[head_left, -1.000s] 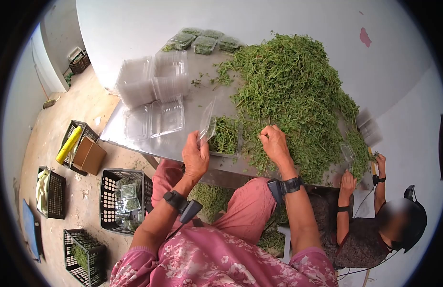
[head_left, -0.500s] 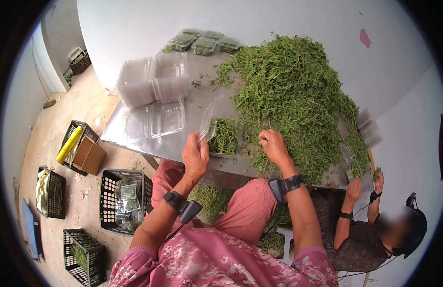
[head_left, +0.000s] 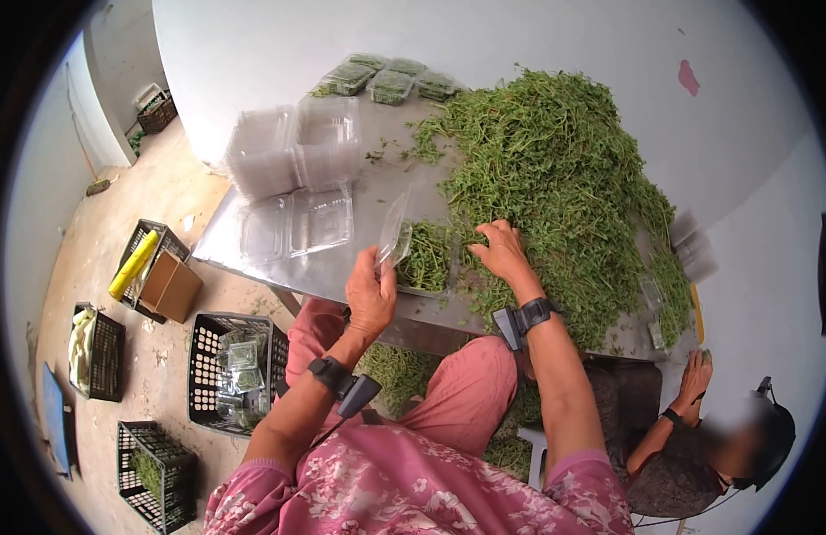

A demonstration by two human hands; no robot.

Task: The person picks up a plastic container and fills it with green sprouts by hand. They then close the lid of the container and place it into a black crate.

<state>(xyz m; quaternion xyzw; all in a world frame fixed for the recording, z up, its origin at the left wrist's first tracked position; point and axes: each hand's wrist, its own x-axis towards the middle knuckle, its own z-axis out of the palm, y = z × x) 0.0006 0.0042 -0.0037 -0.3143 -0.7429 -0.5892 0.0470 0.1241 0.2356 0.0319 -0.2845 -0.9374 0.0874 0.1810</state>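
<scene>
My left hand is closed on the raised lid of a clear plastic clamshell box. Cut leafy greens fill the box's base, which rests on the metal table near its front edge. Just right of the box, my right hand is at the edge of a large heap of the same greens. Its fingers are apart and I see nothing held between them.
Stacked empty clamshells stand at the table's left, with filled closed boxes at the back. Black crates sit on the floor at left; one holds packed boxes. A co-worker is at the right, beside the heap.
My right hand has shifted up and slightly left, its fingers going from pinched to apart. My left hand keeps its hold on the lid. The co-worker's hands have dropped and come together.
</scene>
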